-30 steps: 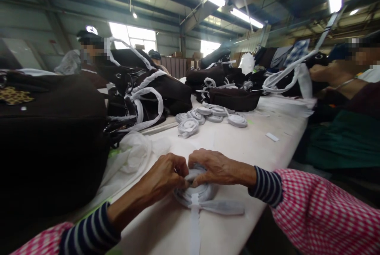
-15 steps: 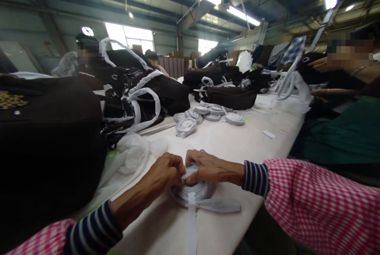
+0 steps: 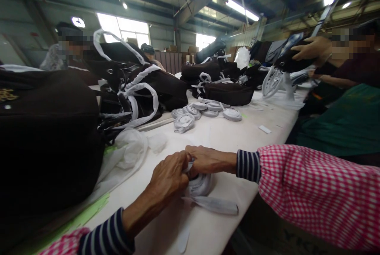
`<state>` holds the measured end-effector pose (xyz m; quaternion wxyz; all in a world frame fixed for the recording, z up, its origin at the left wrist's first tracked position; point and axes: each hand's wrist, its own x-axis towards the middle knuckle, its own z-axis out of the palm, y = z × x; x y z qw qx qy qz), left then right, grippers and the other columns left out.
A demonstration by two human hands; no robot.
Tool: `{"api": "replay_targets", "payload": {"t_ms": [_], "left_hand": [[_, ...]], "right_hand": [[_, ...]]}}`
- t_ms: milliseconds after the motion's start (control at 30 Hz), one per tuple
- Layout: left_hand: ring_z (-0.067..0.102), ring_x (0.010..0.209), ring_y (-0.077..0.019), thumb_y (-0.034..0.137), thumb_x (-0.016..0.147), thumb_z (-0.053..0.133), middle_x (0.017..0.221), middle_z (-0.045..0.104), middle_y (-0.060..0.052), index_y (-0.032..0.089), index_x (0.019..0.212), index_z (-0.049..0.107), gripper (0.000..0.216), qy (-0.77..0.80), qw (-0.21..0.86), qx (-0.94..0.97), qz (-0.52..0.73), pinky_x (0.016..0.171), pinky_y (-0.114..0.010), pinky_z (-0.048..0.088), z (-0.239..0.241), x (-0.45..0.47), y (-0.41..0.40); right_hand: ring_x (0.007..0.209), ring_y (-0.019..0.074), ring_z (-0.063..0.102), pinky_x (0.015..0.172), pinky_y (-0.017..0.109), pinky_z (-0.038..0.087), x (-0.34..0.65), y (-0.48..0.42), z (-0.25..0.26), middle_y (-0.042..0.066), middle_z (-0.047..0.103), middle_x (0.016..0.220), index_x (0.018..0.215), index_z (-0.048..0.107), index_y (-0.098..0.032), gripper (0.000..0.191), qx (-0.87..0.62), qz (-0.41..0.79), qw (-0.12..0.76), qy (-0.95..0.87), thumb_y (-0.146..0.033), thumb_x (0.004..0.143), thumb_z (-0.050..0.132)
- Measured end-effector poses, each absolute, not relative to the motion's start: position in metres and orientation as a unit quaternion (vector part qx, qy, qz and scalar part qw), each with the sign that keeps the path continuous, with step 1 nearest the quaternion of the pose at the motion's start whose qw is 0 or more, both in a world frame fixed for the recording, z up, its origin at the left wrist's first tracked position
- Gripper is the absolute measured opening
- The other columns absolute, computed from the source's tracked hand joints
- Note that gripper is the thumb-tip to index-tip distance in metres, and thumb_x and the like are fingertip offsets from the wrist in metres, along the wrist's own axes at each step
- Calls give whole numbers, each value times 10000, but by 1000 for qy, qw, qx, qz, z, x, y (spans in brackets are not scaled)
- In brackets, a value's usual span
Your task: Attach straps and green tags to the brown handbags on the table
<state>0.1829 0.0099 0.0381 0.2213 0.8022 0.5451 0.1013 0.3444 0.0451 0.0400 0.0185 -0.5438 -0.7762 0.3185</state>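
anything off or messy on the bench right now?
Nothing damaged or spilled. Only loose bit: the white strap coil under the left hand and right hand has two tails undone, one flat on the table, one running toward its near edge. The wound coils farther back lie clustered together.

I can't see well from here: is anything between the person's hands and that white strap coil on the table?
Nothing visible does. The left hand and the right hand both grip the white strap coil, which rests on the table.
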Motion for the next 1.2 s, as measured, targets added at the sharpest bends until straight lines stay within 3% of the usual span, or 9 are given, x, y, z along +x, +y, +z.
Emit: {"api": "replay_targets", "payload": {"t_ms": [167, 267, 400, 567, 633, 700, 1000, 1200], "left_hand": [[508, 776, -209, 69, 729, 504, 819, 547, -5, 222, 795, 467, 170, 500, 200, 833, 128, 668, -312, 274, 31, 175, 15], [542, 744, -203, 183, 750, 563, 781, 597, 0, 204, 792, 556, 47, 470, 314, 808, 169, 634, -294, 317, 25, 162, 24], [587, 727, -195, 232, 749, 619, 741, 661, -1, 169, 830, 679, 119, 421, 414, 777, 220, 649, -280, 375, 17, 148, 35], [624, 792, -202, 299, 837, 645, 864, 710, -12, 192, 1022, 730, 230, 396, 394, 796, 235, 682, -269, 416, 18, 144, 32], [636, 811, -204, 286, 864, 614, 898, 722, -20, 205, 1017, 745, 217, 403, 372, 803, 235, 695, -270, 431, 20, 145, 28], [643, 801, -205, 279, 870, 600, 890, 728, -28, 201, 978, 758, 206, 416, 356, 803, 235, 699, -275, 438, 22, 146, 24], [653, 795, -221, 306, 908, 558, 830, 739, -34, 185, 880, 750, 229, 449, 300, 810, 229, 715, -292, 405, 21, 151, 21], [662, 840, -243, 324, 914, 515, 861, 735, -51, 177, 883, 702, 240, 473, 295, 795, 239, 725, -306, 409, 18, 154, 18]], "right_hand": [[813, 219, 591, 612, 286, 378, 347, 41, 38, 40, 647, 929, 968, 570, -194, 378, -540, 309, 45, -782, -386, 697, 750], [896, 215, 567, 700, 291, 408, 360, 37, 32, 21, 622, 973, 1006, 590, -202, 431, -501, 325, 99, -796, -448, 714, 791], [958, 207, 563, 800, 311, 449, 383, 28, 29, 31, 617, 1074, 1104, 637, -205, 416, -446, 370, 201, -790, -418, 781, 790], [947, 211, 571, 799, 320, 455, 392, 12, 38, 37, 642, 1000, 956, 704, -210, 141, -440, 259, 297, -807, -222, 827, 760], [893, 198, 581, 788, 313, 447, 388, 7, 40, 26, 647, 903, 859, 711, -206, 45, -420, 228, 287, -830, -164, 857, 727], [882, 188, 588, 797, 305, 437, 381, 3, 40, 17, 650, 862, 826, 710, -206, 108, -402, 191, 255, -858, -110, 872, 694], [877, 210, 618, 704, 313, 399, 357, -4, 34, 63, 679, 998, 1012, 666, -190, 98, -416, 17, 61, -907, -186, 962, 581], [851, 236, 661, 679, 327, 416, 344, -2, 36, 96, 714, 1040, 1045, 652, -164, 148, -439, 31, -2, -898, -209, 949, 549]]}}
